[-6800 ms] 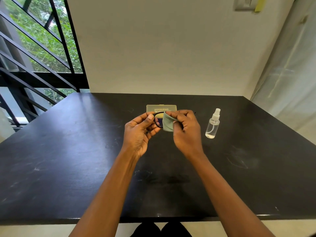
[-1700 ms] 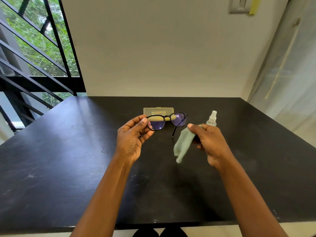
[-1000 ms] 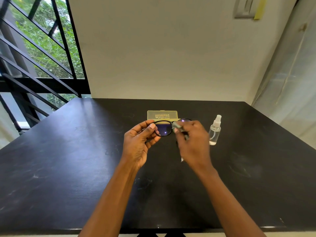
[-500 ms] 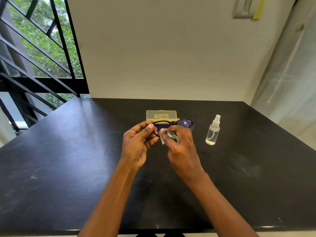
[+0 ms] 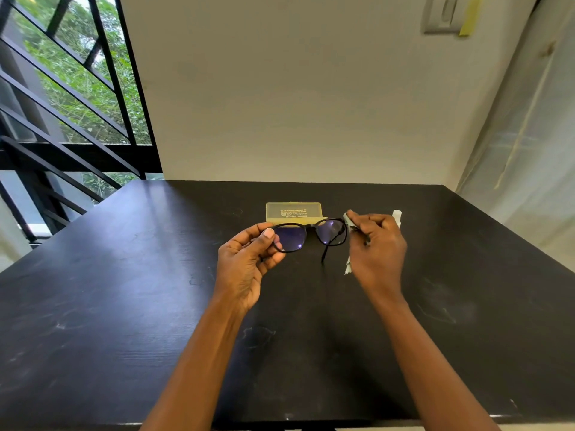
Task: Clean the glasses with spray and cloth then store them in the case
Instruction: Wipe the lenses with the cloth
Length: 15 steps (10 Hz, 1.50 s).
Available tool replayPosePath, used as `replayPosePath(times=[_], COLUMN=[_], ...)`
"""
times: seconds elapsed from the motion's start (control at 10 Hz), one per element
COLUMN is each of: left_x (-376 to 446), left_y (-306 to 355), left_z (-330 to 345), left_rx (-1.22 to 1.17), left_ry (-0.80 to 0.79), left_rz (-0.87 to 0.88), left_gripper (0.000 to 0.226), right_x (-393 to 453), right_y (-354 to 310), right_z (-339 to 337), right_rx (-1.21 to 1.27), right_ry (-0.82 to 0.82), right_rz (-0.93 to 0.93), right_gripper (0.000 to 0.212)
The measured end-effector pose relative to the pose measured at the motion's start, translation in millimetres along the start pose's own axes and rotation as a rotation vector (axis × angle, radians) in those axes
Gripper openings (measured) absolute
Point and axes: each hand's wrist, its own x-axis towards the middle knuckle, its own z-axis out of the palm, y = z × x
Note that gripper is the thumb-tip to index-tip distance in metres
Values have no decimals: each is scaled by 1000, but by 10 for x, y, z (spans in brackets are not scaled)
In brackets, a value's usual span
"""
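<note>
Left hand (image 5: 249, 262) pinches glasses (image 5: 311, 237); right hand (image 5: 376, 247), just beside, seemingly grips cloth (image 5: 348, 220).

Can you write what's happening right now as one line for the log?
left hand: holds glasses | right hand: holds cloth beside lens | case: on table | stage: wiping

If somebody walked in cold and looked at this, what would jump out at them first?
Probably the black-framed glasses held up mid-table, the left hand pinching one end. Beside them the right hand clutches a pale cloth, with a yellowish case lying just behind on the dark table.
</note>
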Motion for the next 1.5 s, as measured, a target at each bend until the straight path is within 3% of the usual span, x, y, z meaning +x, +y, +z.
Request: replayPosePath(times=[0.3, 0.5, 0.8, 1.1, 1.3, 1.5], left_x=[6, 12, 11, 37, 49, 41], left_y=[-4, 20, 34, 32, 31, 19], left_z=[5, -12, -28, -33, -65, -60], left_rx=[-5, -5, -14, -32, -23, -32], left_ry=[3, 21, -3, 20, 16, 12], left_rz=[-19, -18, -35, -38, -59, -72], left_gripper=[14, 15, 15, 16, 15, 15], right_x=[-169, -362, -136, -341, -310, -119], right_y=[-50, 4, 123, 86, 220, 116], right_z=[160, 110, 127, 171, 89, 170], right_rx=[-115, -243, -186, -276, -250, -276], right_ry=[-95, -131, -61, -149, -80, -63], right_rz=[-259, -399, -276, -524, -374, -374], right_gripper=[28, 40, 29, 45, 43, 38])
